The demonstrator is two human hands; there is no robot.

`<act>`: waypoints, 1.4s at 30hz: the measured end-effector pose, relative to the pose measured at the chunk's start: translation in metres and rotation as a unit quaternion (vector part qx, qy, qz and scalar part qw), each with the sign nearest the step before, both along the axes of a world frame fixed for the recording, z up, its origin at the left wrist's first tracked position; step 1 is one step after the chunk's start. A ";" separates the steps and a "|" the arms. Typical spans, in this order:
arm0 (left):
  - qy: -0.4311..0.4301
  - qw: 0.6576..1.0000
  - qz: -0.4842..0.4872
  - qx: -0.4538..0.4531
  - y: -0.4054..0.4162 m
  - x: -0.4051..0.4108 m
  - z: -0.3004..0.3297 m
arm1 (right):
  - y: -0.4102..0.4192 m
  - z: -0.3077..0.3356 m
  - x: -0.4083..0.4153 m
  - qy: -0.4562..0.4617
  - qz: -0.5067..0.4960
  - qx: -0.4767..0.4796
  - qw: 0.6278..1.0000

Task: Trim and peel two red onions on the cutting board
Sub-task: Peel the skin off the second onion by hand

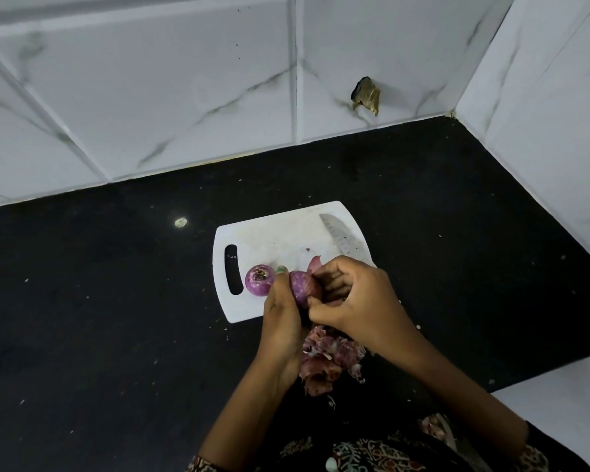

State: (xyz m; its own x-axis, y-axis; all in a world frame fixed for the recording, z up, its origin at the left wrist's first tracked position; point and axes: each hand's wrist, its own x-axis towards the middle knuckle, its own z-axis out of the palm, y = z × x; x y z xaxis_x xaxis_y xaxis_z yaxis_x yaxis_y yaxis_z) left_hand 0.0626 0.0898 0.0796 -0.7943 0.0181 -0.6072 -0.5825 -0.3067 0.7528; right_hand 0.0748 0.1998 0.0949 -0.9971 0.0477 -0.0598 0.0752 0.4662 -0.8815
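At the centre of the frame, on a black countertop (116, 301), we see a white cutting board (280, 233) with its handle slot toward the left. Just above the board's lower edge our left hand (281, 311) grasps a red onion (300, 287), fingers curled round it from the left. Our right hand (358, 298) comes in from the right, and its fingertips pinch the onion's papery skin at the top. A second red onion (259, 280), already peeled and with its trimmed end facing up, sits on the board just left of the held one, near the slot. A knife (343, 238) lies on the board's right side, blade tip pointing to the upper left. Below the hands a heap of reddish onion peels (327, 359) rests on the countertop. White marbled tiles (184, 80) fill the upper part of the frame.
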 end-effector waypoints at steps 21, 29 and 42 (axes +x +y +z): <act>0.012 0.997 0.037 0.067 0.002 0.000 0.002 | -0.011 -0.020 0.004 0.211 -0.035 0.055 0.975; 0.038 0.998 0.024 0.055 0.000 -0.001 0.003 | -0.011 -0.021 -0.003 0.155 -0.021 0.153 0.976; 0.011 0.996 0.013 0.089 -0.002 -0.002 0.000 | 0.018 0.000 -0.012 0.033 -0.026 0.006 0.999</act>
